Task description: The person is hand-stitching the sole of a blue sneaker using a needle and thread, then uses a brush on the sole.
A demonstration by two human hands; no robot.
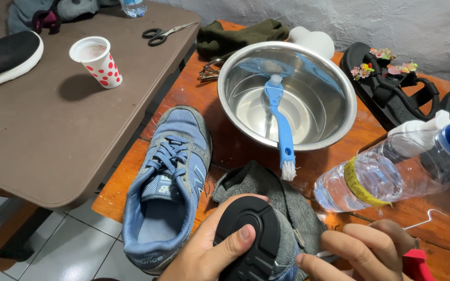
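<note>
The steel bowl sits on the orange-brown wooden table and serves as the landmark here. Inside it lies one blue brush, its round head down in the bowl's bottom and its bristled end hanging out over the near rim; whether there is water in the bowl cannot be told. Just left of the bowl lies one blue-grey sneaker, laces up, toe toward the bowl. Right of the bowl, close to the camera, one clear plastic bottle with a blue cap is tilted on its side, clear liquid inside, and it covers part of the table behind it. Beyond the bowl to the right lies one black sandal with small flowers, and behind the bowl a dark green cloth and a white object. Far left of the bowl, on a separate brown table, stand one white cup with red dots and one pair of scissors, beside a black shoe with a white sole.

Nearer than the bowl, a grey cloth lies under the hands. The left hand is closed around a black rounded shoe sole, thumb pressed across its face. The right hand has its fingers curled round a thin white stick, pinched near the sole; a red object shows beside that hand
</note>
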